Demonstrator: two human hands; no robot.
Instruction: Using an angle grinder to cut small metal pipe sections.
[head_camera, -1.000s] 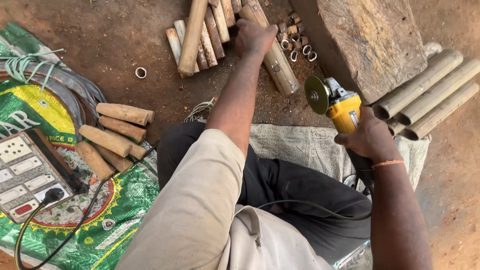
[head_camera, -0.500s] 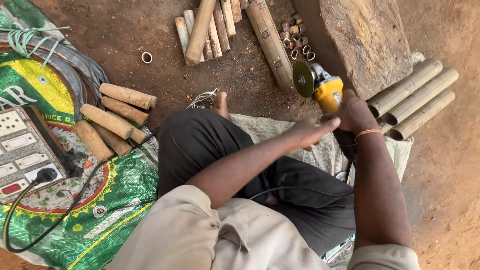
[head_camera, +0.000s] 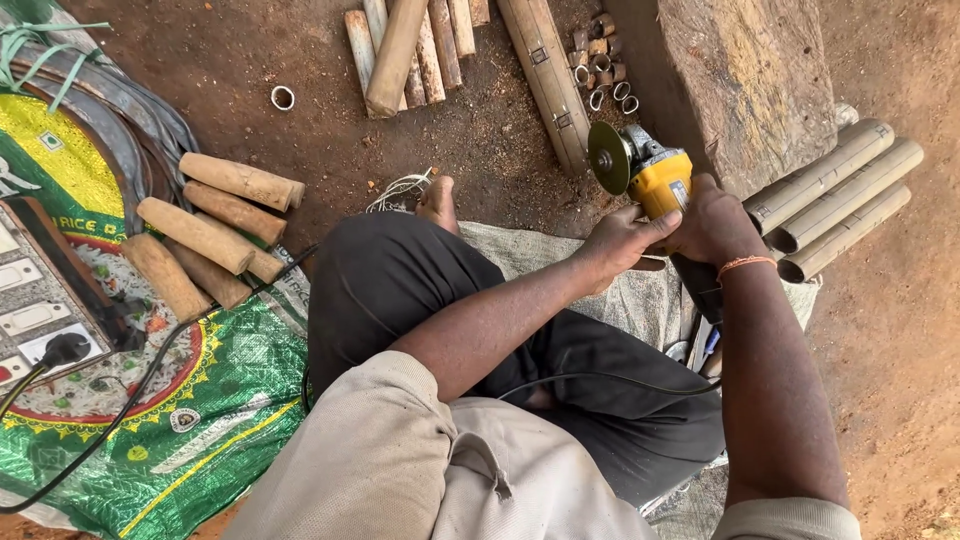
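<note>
Head view: the right hand (head_camera: 715, 225) is wrapped around the yellow angle grinder with a grey disc (head_camera: 645, 175), held above the dirt ground beside the large stone block (head_camera: 740, 85). The left hand (head_camera: 615, 245) touches the grinder's body, fingers loosely curled.

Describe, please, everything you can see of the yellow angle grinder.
The angle grinder has a yellow body, a grey metal head and a dark round disc facing left. It is held above the dirt beside a stone block. The right hand grips its body; the left hand touches it from the side. Its dark rear handle is mostly hidden.
</note>
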